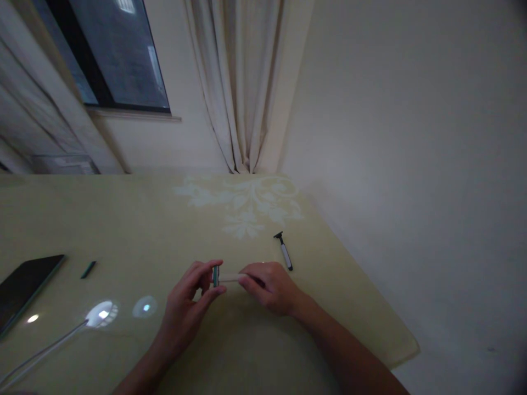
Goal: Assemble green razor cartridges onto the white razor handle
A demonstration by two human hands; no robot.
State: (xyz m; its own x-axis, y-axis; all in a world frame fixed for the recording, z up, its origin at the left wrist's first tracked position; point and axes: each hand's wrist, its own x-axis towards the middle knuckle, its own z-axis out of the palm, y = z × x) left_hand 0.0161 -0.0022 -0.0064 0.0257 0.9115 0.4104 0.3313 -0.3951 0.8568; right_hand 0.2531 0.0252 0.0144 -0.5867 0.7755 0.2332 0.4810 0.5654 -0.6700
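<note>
Between my two hands is a razor (230, 278) with a pale handle and a green and dark head, lying level above the table. My left hand (191, 299) pinches the razor's head between thumb and fingers. The handle's other end is in the closed fingers of my right hand (269, 286), which hide its tip. Beyond my right hand, a second razor (285, 254) with a black head and grey grip lies on the table. A small dark green piece (88, 270) rests on the table to the left.
The pale yellow table (135, 230) has a white floral pattern at the back. A black flat object (28, 285) lies at the left edge, with a white cable (49, 349) nearer me. Curtains (242, 82) hang behind; a wall runs along the right.
</note>
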